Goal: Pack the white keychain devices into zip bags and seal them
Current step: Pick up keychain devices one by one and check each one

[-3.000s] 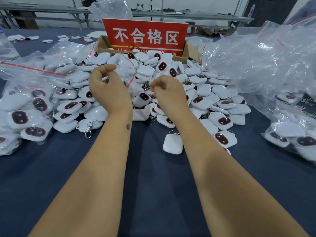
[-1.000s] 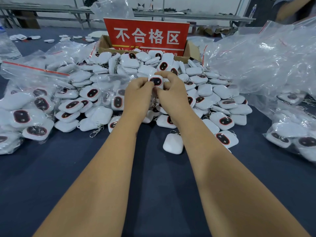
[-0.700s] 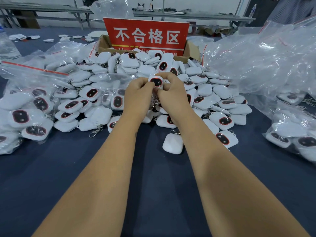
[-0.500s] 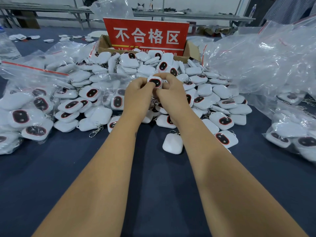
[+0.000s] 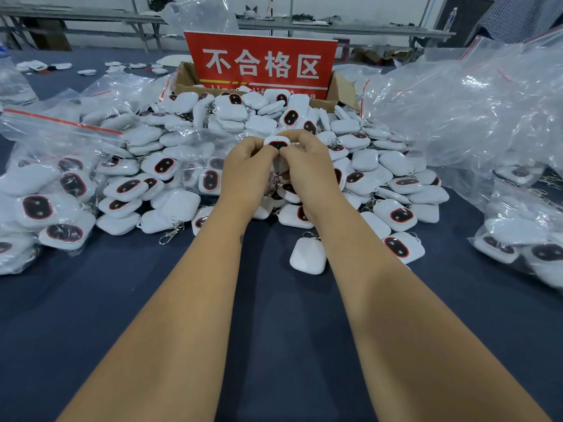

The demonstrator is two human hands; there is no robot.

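Both hands meet over the middle of a big pile of white keychain devices (image 5: 359, 166). My left hand (image 5: 246, 175) and my right hand (image 5: 307, 169) together pinch one white keychain device (image 5: 276, 143) with a dark red-rimmed oval face, held just above the pile. Its ring and clasp hang hidden between my palms. A bagged device (image 5: 210, 179) lies in a clear zip bag just left of my left hand.
Filled zip bags (image 5: 45, 205) lie at the left, and more (image 5: 518, 236) at the right. A heap of empty clear bags (image 5: 475, 105) rises at the right. Behind the pile stands a cardboard box with a red sign (image 5: 262, 63). One loose device (image 5: 307, 254) lies on the blue cloth.
Three seconds ago my hands were apart holding a zip bag; that bag now lies at the left. Both hands have since come together on one device and barely move over the last second.
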